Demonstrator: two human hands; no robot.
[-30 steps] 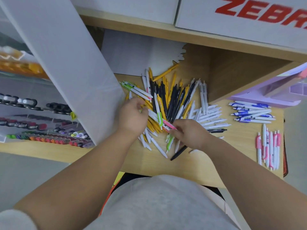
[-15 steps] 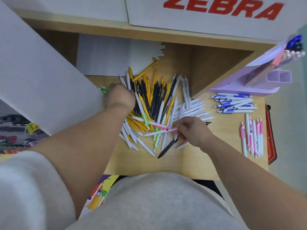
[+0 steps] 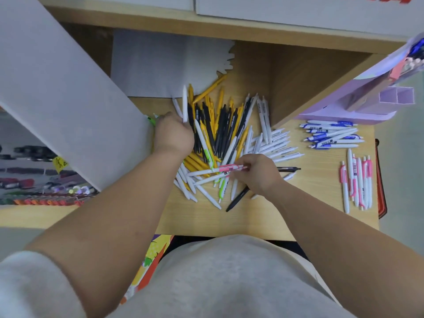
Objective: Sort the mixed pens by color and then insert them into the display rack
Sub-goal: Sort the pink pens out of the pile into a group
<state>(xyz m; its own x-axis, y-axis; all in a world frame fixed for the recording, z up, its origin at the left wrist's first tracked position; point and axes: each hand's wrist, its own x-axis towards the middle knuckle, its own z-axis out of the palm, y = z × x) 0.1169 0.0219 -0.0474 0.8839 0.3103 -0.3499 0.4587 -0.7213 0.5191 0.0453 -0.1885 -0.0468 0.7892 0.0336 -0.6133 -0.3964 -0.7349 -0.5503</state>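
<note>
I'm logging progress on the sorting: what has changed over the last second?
The left hand moved from the middle of the pile to its far left edge and now grips a white pen. The right hand took hold of a pink-clipped pen and pinches it. The sorted blue pens and pink pens lie unchanged.

Desk: pale wood top (image 3: 263, 216) directly in front of me.
Shelf: wooden board (image 3: 229, 28) running across above the desk, with an open nook beneath it.
Boxes: white boxes (image 3: 298, 10) on the shelf, red lettering cut off at the top.
Panel: large white slanted panel (image 3: 57, 99) on my left, over the desk's left edge.
Paper: white sheet (image 3: 160, 65) at the back of the nook, right edge jagged.
Markers: blurred rows of markers (image 3: 46, 198) low on my left, a yellow tag (image 3: 60, 162) above them.
Clothing: my light grey top (image 3: 229, 283) along the bottom.
</note>
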